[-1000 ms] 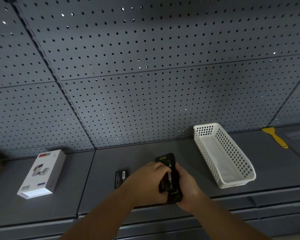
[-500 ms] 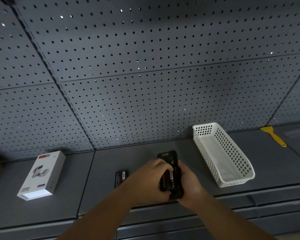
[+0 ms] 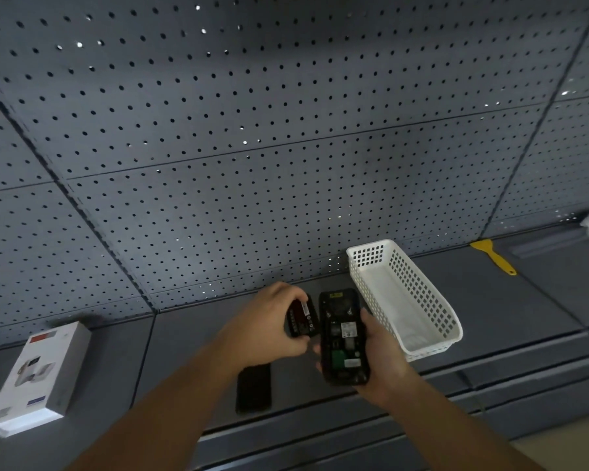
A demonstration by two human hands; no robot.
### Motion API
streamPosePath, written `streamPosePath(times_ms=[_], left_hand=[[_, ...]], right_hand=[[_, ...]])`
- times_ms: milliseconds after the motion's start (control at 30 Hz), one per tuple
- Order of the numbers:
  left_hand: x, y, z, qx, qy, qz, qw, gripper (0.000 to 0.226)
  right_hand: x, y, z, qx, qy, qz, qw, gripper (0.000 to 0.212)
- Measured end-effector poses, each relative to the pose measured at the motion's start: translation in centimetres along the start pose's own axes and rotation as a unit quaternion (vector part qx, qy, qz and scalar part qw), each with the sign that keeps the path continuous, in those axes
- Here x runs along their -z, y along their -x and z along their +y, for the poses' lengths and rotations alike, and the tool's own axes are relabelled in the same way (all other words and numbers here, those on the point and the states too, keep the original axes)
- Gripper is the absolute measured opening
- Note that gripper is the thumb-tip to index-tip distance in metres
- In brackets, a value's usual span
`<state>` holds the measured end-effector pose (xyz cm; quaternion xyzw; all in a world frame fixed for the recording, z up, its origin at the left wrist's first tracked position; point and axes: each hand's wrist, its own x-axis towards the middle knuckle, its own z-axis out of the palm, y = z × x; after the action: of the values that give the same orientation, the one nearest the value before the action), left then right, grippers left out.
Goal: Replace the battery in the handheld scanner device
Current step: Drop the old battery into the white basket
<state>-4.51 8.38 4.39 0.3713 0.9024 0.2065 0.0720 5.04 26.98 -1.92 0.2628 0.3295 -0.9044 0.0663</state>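
Observation:
My right hand (image 3: 386, 360) holds the black handheld scanner (image 3: 344, 338) back side up over the grey shelf (image 3: 510, 311). Its battery bay lies uncovered, showing a green board and white labels. Just left of the scanner, my left hand (image 3: 264, 329) pinches a black battery with a red label (image 3: 301, 317) between thumb and fingers, clear of the bay. A flat black piece (image 3: 254, 389) lies on the shelf below my left hand; I cannot tell whether it is a cover or another battery.
A white perforated basket (image 3: 419, 294) stands right beside the scanner. A yellow scraper (image 3: 493, 256) lies at the back right, and a white product box (image 3: 38, 375) rests at the left. A pegboard wall (image 3: 286, 147) rises behind the shelf.
My left hand was on the scanner's back over the battery; now it has drawn the battery out to the left, leaving the bay exposed. The right hand keeps holding the scanner.

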Motion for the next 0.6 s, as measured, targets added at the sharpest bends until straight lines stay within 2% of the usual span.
streamPosePath(times_ms=[167,400,600], left_hand=[[-0.7,-3.8,2.1,-0.015,-0.025,0.02,0.999,0.064],[-3.6,-9.6,7.1,-0.031,-0.023,-0.018,0.999,0.064],[-7.1,-13.4,10.5,-0.033,-0.032,-0.056,0.997,0.063]], right_hand=[[2.2,2.6,-2.0,0.04,0.004,0.018,0.999,0.061],[5.6,5.8,-5.1,0.081,-0.034,0.075,0.993,0.06],[8.3,8.1,-7.2,0.104,-0.068,0.091,0.988,0.064]])
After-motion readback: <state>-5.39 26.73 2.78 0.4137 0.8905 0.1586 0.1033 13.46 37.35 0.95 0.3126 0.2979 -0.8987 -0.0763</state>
